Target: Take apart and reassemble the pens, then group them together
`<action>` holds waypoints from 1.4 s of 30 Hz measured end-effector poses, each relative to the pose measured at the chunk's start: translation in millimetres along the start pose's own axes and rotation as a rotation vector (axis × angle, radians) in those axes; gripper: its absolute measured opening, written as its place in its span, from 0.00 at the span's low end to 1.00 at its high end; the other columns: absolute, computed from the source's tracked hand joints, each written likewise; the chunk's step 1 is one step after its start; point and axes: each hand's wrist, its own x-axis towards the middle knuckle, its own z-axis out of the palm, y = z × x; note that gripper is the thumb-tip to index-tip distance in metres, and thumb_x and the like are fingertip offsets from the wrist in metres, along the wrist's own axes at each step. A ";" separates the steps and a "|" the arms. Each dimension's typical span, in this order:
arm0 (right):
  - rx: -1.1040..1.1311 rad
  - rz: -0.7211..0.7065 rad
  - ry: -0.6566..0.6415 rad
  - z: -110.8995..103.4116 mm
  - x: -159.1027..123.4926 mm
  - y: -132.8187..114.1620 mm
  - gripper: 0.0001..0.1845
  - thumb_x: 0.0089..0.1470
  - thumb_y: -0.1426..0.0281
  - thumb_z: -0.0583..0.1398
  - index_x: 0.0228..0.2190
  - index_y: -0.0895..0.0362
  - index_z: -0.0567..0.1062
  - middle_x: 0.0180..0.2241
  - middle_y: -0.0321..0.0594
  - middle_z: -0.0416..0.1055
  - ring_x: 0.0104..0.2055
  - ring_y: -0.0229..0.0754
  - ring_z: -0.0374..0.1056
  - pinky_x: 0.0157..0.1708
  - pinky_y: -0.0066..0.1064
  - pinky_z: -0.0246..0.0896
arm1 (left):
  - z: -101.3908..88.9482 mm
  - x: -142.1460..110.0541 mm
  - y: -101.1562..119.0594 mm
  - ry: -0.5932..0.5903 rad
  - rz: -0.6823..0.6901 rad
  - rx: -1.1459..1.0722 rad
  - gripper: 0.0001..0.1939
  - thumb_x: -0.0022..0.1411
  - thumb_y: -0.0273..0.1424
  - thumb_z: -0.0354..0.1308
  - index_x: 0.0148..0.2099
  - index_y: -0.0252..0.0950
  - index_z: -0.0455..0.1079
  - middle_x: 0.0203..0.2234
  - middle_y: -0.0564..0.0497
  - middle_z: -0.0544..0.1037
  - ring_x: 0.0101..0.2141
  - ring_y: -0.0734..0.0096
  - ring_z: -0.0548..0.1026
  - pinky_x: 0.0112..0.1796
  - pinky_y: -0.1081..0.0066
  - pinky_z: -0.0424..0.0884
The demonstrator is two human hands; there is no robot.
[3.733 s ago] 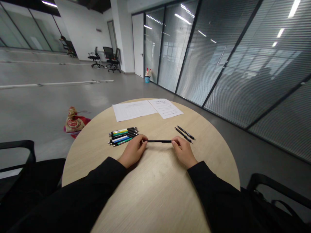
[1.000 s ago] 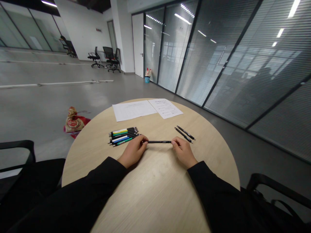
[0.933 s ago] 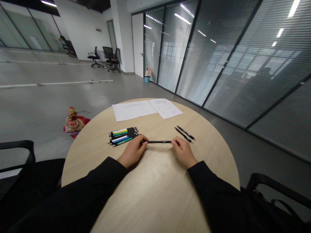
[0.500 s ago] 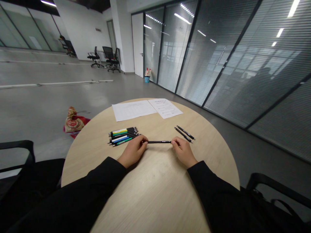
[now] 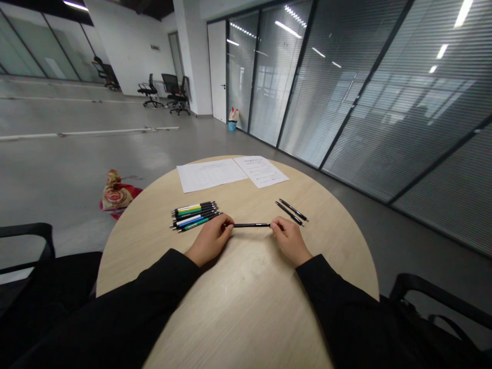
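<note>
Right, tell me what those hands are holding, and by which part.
A black pen, held by its two ends: the left hand at one end, the right hand at the other.

Both ends of the black pen are hidden by the fingers of the left hand and the fingers of the right hand. Markings on the bunched pens just left of the fingers and print on the sheets of paper far beyond them are too small to be read. The black sleeves behind the fingers are cut off by the lower edge.
</note>
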 end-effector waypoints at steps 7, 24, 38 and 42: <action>0.001 0.018 -0.016 0.8 0.6 2.0 0.13 0.61 0.66 0.54 0.25 0.55 0.69 0.22 0.33 0.64 0.27 0.39 0.61 0.29 0.30 0.50 | 0.0 -0.2 0.4 -0.003 -0.004 0.013 0.08 0.66 0.33 0.51 0.38 0.36 0.69 0.31 0.50 0.75 0.32 0.66 0.71 0.35 0.67 0.66; 0.000 0.016 -0.015 0.1 0.0 -0.2 0.14 0.62 0.66 0.54 0.25 0.55 0.69 0.22 0.33 0.64 0.27 0.39 0.61 0.29 0.30 0.51 | -0.2 -0.4 -0.9 -0.008 0.011 0.023 0.09 0.67 0.35 0.52 0.39 0.36 0.69 0.32 0.49 0.76 0.32 0.65 0.71 0.36 0.66 0.67; 0.010 0.023 -0.019 1.6 0.5 3.2 0.13 0.62 0.66 0.54 0.26 0.56 0.70 0.23 0.33 0.65 0.27 0.39 0.62 0.30 0.29 0.52 | -1.4 -0.5 2.7 -0.014 -0.006 -0.003 0.08 0.66 0.34 0.52 0.38 0.36 0.69 0.32 0.49 0.76 0.33 0.64 0.72 0.36 0.66 0.67; 0.019 0.027 -0.022 1.7 0.4 2.8 0.13 0.62 0.66 0.54 0.26 0.55 0.70 0.23 0.33 0.65 0.27 0.39 0.61 0.29 0.29 0.52 | -1.4 -0.8 2.9 -0.012 0.000 0.000 0.08 0.66 0.34 0.52 0.39 0.36 0.69 0.32 0.49 0.76 0.33 0.64 0.72 0.36 0.66 0.67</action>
